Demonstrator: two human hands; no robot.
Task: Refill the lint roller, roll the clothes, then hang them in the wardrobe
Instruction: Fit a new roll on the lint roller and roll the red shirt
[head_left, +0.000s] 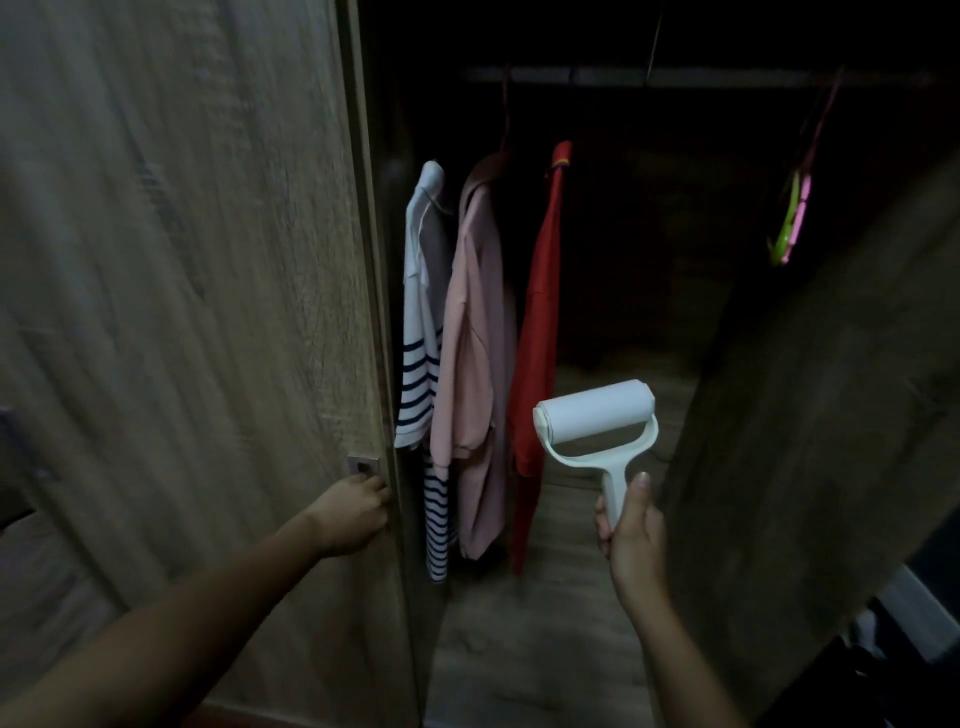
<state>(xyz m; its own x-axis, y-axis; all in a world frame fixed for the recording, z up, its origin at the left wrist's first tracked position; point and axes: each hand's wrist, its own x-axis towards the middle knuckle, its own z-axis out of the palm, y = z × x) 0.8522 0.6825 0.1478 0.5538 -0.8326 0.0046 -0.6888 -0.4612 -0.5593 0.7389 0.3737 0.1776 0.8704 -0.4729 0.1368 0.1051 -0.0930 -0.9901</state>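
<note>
I face a dark wooden wardrobe. My right hand (631, 530) grips the handle of a white lint roller (597, 415), held upright in front of the opening, its roll white. My left hand (353, 514) is curled on the edge of the left door (182, 312), just below its metal handle plate (362, 464). Inside, three garments hang from the rail (675, 78): a white shirt with navy stripes (421, 364), a pink top (475, 364) and a red garment (540, 338).
The right door (831, 389) stands swung open at the right. Empty green and pink hangers (792, 218) hang at the rail's right end. The wardrobe floor (545, 623) shows below the clothes. Dark objects lie at the bottom right corner.
</note>
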